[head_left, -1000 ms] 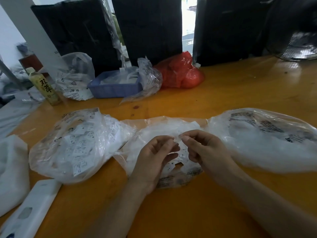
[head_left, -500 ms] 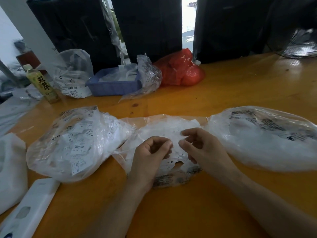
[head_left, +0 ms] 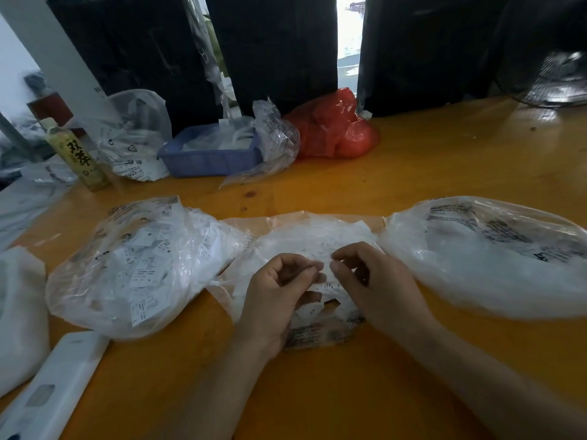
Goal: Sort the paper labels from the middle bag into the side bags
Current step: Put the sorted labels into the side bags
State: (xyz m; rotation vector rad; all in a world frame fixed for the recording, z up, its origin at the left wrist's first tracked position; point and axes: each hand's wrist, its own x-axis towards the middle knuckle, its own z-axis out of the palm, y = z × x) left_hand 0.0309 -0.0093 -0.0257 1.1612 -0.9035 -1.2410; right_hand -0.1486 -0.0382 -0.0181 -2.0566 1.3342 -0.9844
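Three clear plastic bags lie in a row on the orange table. The middle bag holds loose white paper labels and lies open under my hands. My left hand hovers over it with fingers curled, thumb and fingertips pinching a small label. My right hand is just beside it, fingers curled, also pinching a label; the fingertips of both hands almost meet. The left bag is full of printed labels. The right bag looks puffed, its contents blurred.
Behind the bags stand a blue tray, a red plastic bag, a clear bag and a drink bottle. A white flat case and a white bundle lie near left. A fan sits far right.
Both hands have shifted slightly away from me over the middle bag. Their fingertips parted briefly, then drew close together again. The bags have not moved.
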